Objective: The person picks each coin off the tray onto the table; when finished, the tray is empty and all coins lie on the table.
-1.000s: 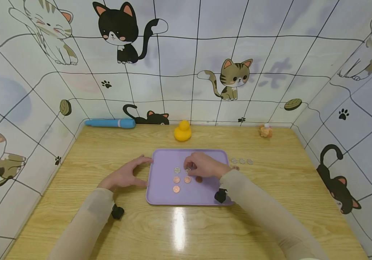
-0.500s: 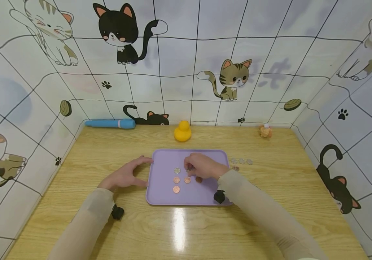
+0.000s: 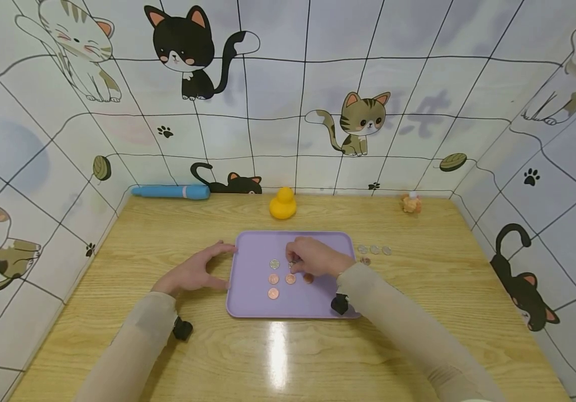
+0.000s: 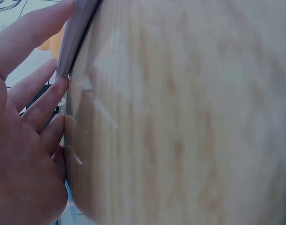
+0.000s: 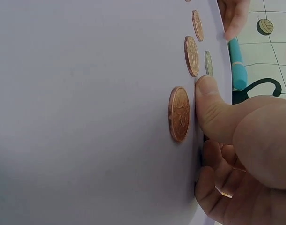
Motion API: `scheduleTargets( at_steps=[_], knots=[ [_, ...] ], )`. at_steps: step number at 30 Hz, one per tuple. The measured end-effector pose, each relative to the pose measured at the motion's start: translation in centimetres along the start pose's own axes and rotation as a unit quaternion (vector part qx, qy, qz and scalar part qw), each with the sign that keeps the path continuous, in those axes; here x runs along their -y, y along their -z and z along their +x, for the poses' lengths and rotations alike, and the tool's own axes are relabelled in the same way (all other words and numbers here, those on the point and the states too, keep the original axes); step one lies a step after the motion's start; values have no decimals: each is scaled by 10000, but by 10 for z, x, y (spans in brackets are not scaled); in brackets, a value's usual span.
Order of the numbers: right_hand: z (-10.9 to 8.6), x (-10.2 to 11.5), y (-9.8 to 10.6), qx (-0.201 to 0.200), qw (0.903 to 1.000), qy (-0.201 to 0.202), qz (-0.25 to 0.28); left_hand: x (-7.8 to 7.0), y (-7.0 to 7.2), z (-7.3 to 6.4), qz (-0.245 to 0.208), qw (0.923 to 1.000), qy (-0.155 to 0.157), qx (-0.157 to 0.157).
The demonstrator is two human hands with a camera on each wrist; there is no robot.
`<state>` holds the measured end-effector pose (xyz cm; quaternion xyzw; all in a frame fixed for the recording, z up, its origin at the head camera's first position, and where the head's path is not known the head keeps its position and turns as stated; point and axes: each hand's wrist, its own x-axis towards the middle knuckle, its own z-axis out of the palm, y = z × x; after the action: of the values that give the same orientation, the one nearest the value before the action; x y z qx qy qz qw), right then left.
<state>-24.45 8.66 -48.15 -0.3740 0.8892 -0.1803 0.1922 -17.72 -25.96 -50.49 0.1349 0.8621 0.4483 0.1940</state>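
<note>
A lilac tray (image 3: 252, 245) lies on the wooden table with coins set out in rows. My left hand (image 3: 194, 271) is spread at its left side, and in the left wrist view straight fingers (image 4: 47, 105) reach the tray's edge (image 4: 75, 42). Over the tray's middle, the curled right hand (image 3: 318, 257) pinches a silver coin (image 3: 291, 264), mostly hidden by thumb and fingers. Left of that lies another silver coin (image 3: 275, 264). Several copper coins sit nearer me, one of them a copper coin (image 5: 179, 114) close beside the right thumb (image 5: 213, 105).
Right of the tray lie a row of silver coins (image 3: 374, 249) and a brownish coin (image 3: 365, 261). Along the back stand a yellow rubber duck (image 3: 283, 205), a blue pen-shaped stick (image 3: 170, 191) and a small orange figure (image 3: 411, 202). Cat-patterned walls enclose the table.
The right hand's fingers have shifted slightly around the silver coin, covering more of it. The left hand and the other coins stay where they were.
</note>
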Motion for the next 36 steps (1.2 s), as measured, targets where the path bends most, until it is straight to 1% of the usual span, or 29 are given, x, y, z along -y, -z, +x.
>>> scheduleTargets(
  at_steps=[5,16,21,24,26,30,36],
  knots=[
    [-1,1,-1,48,10000,-39,-6,0,0,0,8,10000,-43,-10],
    [-5,5,-1,34,9993,-94,369,-1,-1,0,-22,10000,-7,-6],
    [-4,4,-2,-43,9996,9,283,0,0,0,-61,10000,-27,1],
    [-3,3,-3,-111,9997,72,186,-1,0,0,-105,9999,25,4],
    [-3,3,-3,-140,9995,100,271,-2,0,-1,-125,9999,71,2],
    [-1,3,-2,-168,9988,99,452,-2,1,-1,-126,9999,66,-1],
    [0,5,1,-172,9993,90,312,-1,1,-1,-107,9999,102,-5]
  ],
)
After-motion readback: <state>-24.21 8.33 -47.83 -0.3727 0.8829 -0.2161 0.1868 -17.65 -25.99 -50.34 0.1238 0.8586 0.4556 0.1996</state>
